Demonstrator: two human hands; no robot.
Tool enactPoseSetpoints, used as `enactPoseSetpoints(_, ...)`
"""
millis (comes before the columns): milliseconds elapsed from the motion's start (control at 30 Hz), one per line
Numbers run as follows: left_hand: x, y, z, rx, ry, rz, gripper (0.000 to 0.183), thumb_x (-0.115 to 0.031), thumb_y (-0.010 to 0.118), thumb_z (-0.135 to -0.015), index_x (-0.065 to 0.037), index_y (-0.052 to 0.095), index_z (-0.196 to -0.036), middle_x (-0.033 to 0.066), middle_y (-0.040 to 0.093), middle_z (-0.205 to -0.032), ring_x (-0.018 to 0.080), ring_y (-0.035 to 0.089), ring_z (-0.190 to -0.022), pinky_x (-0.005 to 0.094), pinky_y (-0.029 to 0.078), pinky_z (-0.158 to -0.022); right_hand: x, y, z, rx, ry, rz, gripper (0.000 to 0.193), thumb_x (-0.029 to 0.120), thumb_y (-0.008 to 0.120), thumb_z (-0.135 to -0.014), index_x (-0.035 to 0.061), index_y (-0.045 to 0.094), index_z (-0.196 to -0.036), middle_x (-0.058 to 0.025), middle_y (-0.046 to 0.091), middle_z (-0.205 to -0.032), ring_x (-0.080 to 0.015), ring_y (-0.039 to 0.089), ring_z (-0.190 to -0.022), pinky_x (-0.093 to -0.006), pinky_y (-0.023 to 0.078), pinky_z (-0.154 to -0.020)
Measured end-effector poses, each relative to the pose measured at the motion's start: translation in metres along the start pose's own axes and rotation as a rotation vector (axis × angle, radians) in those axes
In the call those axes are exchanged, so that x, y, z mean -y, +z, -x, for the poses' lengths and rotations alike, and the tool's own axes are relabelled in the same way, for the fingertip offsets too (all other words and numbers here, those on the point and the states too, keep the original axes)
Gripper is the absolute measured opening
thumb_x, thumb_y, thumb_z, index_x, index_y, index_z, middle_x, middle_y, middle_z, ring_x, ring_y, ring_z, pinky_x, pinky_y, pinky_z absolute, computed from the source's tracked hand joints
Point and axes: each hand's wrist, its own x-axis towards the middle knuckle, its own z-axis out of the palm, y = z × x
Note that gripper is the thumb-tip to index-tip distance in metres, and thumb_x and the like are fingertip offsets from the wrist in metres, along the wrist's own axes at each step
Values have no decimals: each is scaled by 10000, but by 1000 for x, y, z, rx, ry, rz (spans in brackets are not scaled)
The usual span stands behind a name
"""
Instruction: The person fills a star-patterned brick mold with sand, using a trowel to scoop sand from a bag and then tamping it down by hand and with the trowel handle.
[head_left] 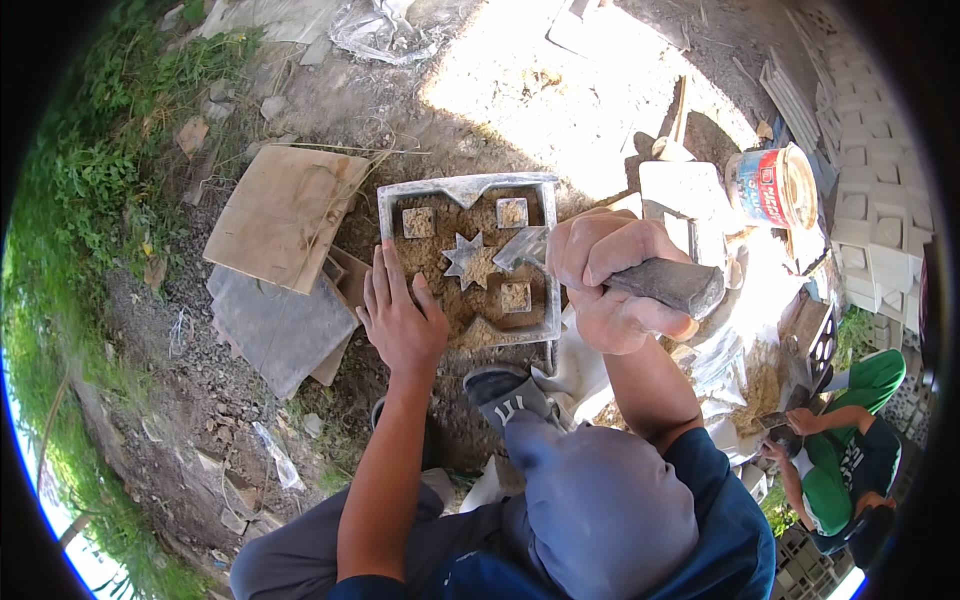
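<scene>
1. Square grey metal mould (468,188) with a star and small square inserts lies flat on the dirt ground (200,370), packed with sandy brown mix, right under both hands.
2. Left hand (400,315) is spread flat, fingers apart, pressing on the mould's near left edge and the mix beside it; nothing is clasped in it.
3. Right hand (605,280) has its grip clamped tight around the grey handle of a pointed steel trowel (525,245), whose blade reaches left from the fist onto the mix next to the star insert.
4. Left of the flat hand, just beside the mould, sits a tan square board (285,215) on top of grey slabs.
5. Right of the trowel fist stands a white plastic bucket with a red label (772,185), near pale concrete blocks.
6. Lower right, well apart, another person in a green shirt (845,450) crouches.
</scene>
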Motion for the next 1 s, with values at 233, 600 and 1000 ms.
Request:
enactPoseSetpoints(233,2,-2,-3,-39,38,-18,562,-255,473,-1014,-113,379,-1549,163,490,-1497,398,488,-1324,543,379,-1080,-6,-8,1,22,31,-78,485,361,662,-976,-17,508,-715,-46,488,-611,-147,440,-477,-291,350,-432)
enactPoseSetpoints(600,-1,-5,-1,9,9,-60,545,-247,446,-1026,-100,380,-1547,171,484,-1499,397,491,-1319,492,377,-1091,6,-8,-4,65,202,-23,697,762,459,-888,71,463,-792,-19,401,-556,-135,341,-455,-311,293,-426)
enactPoseSetpoints(1000,3,-5,3,-14,23,-79,556,-252,461,-1024,-90,373,-1549,186,492,-1488,398,488,-1322,501,375,-1092,9,-1,-5,83,86,68,655,697,520,-912,59,469,-773,-14,378,-532,-134,349,-437,-301,263,-413)
